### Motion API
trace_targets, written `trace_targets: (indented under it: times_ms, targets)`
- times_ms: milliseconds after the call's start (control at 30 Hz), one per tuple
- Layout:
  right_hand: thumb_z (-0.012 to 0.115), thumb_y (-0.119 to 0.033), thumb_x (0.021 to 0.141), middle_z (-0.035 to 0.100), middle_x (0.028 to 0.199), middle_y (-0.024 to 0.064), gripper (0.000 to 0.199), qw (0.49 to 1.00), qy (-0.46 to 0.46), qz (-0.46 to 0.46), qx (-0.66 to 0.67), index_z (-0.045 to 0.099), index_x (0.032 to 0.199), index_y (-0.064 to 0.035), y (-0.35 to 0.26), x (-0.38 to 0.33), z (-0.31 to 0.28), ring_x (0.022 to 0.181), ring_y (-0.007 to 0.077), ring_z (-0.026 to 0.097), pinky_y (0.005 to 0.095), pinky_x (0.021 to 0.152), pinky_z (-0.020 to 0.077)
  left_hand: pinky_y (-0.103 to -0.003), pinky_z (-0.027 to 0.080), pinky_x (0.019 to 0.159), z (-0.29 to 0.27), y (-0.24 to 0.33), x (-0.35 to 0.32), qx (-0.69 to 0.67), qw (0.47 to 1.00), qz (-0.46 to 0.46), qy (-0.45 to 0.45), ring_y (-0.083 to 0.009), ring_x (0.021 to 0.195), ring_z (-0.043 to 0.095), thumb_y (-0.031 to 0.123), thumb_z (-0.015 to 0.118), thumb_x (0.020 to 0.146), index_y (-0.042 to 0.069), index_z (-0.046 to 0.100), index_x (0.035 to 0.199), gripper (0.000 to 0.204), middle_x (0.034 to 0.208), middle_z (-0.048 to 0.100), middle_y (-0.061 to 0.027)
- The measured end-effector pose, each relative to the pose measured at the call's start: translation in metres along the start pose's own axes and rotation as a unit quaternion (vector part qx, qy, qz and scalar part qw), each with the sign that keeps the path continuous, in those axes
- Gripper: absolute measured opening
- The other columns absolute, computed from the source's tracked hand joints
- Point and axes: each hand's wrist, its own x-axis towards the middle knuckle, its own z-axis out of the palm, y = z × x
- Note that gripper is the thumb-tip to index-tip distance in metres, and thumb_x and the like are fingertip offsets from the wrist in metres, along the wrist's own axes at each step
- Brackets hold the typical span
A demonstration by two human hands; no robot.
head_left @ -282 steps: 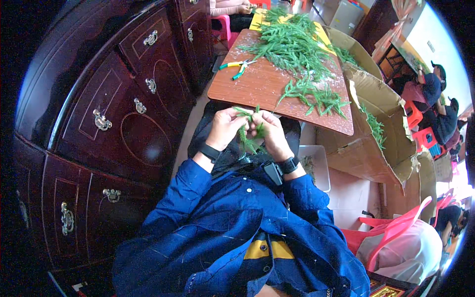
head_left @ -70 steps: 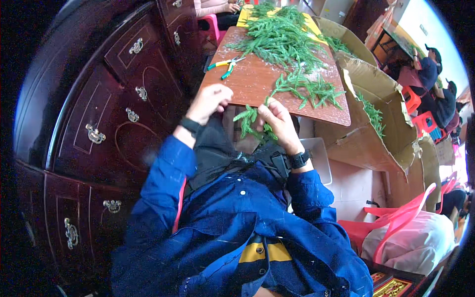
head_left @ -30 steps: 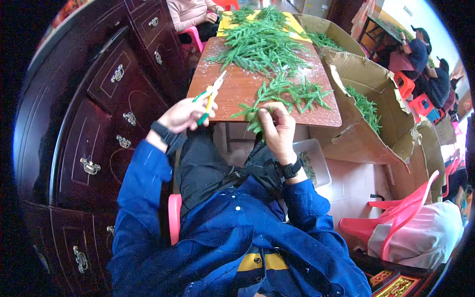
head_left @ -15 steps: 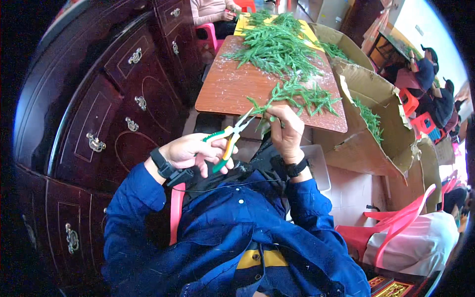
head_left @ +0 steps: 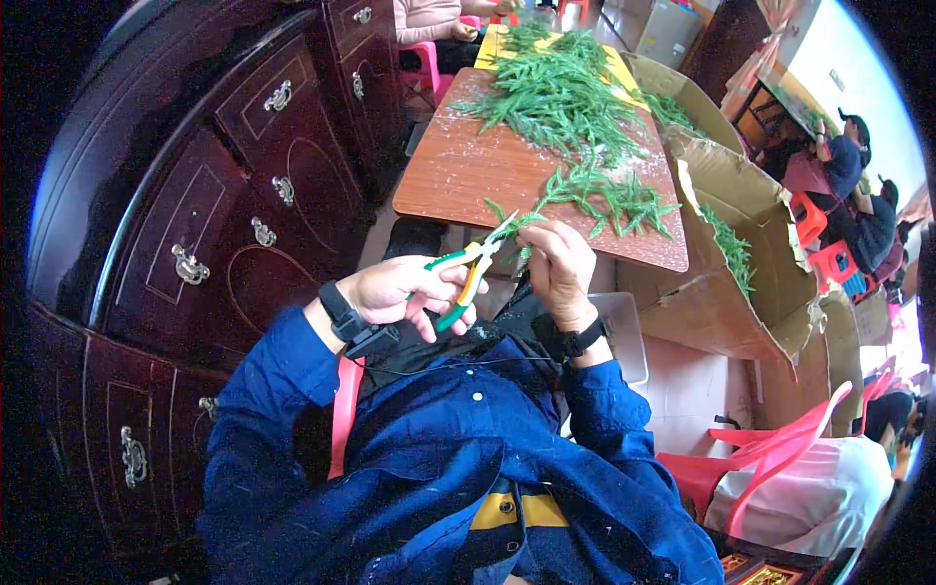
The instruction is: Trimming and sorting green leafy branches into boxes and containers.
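My left hand (head_left: 402, 292) grips green-and-orange-handled scissors (head_left: 466, 275), blades pointing up and right toward a bunch of green sprigs. My right hand (head_left: 558, 270) holds that bunch of green sprigs (head_left: 526, 222) just in front of the near edge of a brown table (head_left: 468, 175). The scissor tips sit at the sprig stems beside my right fingers. Both wrists wear black bands, and blue sleeves cover my forearms. A large heap of green sprigs (head_left: 561, 93) lies across the far part of the table, with a smaller cluster (head_left: 619, 195) near my right hand.
A dark wooden cabinet with metal drawer handles (head_left: 224, 214) stands on my left. An open cardboard box (head_left: 731, 263) holding greenery sits right of the table. Red plastic chairs (head_left: 770, 458), a grey bin (head_left: 619, 331) below my hands, and other seated people at the far end and right.
My left hand reached to the table, picked up the scissors and brought them back to the sprigs in my right hand. The scissor blades have now risen to the stems.
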Motion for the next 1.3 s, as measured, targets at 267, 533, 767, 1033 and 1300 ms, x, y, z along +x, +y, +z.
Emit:
trace_targets:
  times_ms: [267, 533, 767, 1033, 1300]
  targets:
    - [0.055, 0.011, 0.073, 0.066, 0.081, 0.0098, 0.026, 1.0, -0.007, -0.002, -0.002, 0.064, 0.091, -0.0058, -0.002, -0.001, 0.005, 0.074, 0.0276, 0.067, 0.0342, 0.068, 0.053, -0.024, 0.058, 0.059, 0.0, -0.009, 0.001, 0.048, 0.998, 0.026, 0.016, -0.0144, 0.083, 0.066, 0.018, 0.056, 0.09, 0.002, 0.046, 0.132, 0.045, 0.099, 0.063, -0.0084]
    - [0.062, 0.001, 0.078, 0.067, 0.084, 0.0088, 0.017, 0.999, 0.006, 0.043, 0.012, 0.064, 0.092, -0.0077, 0.002, -0.01, 0.01, 0.077, 0.0271, 0.066, 0.0348, 0.07, 0.0536, -0.022, 0.05, 0.053, 0.009, -0.015, 0.006, 0.075, 0.994, 0.045, 0.064, -0.0103, 0.072, 0.061, 0.02, 0.059, 0.09, 0.005, 0.05, 0.123, 0.038, 0.088, 0.06, -0.003]
    - [0.057, -0.005, 0.092, 0.066, 0.077, 0.0077, 0.006, 0.937, 0.023, 0.316, 0.146, 0.062, 0.09, -0.0046, -0.012, -0.019, 0.021, 0.074, 0.0162, 0.065, 0.0303, 0.068, 0.0522, -0.017, 0.036, 0.047, 0.018, -0.046, 0.037, 0.105, 0.976, 0.136, 0.134, -0.0055, 0.06, 0.05, 0.017, 0.056, 0.093, 0.007, 0.05, 0.112, 0.022, 0.077, 0.052, 0.0009]
    - [0.055, -0.014, 0.098, 0.059, 0.071, 0.0014, 0.013, 0.684, 0.04, 0.501, 0.528, 0.055, 0.088, -0.0051, -0.002, -0.022, 0.028, 0.065, 0.009, 0.055, 0.0226, 0.064, 0.0445, -0.024, 0.041, 0.052, -0.01, -0.079, 0.08, 0.336, 0.838, 0.313, 0.295, -0.0076, 0.058, 0.049, 0.015, 0.054, 0.095, 0.006, 0.05, 0.109, 0.017, 0.073, 0.051, 0.0018]
    - [0.056, -0.01, 0.095, 0.058, 0.071, 0.0018, 0.008, 0.894, 0.029, 0.366, 0.259, 0.057, 0.089, -0.0047, 0.007, -0.023, 0.025, 0.066, 0.0142, 0.059, 0.0267, 0.066, 0.0469, -0.024, 0.052, 0.064, 0.011, -0.026, 0.041, 0.069, 0.987, 0.046, 0.139, -0.0137, 0.083, 0.064, 0.023, 0.054, 0.096, 0.007, 0.046, 0.129, 0.037, 0.1, 0.064, -0.0062]
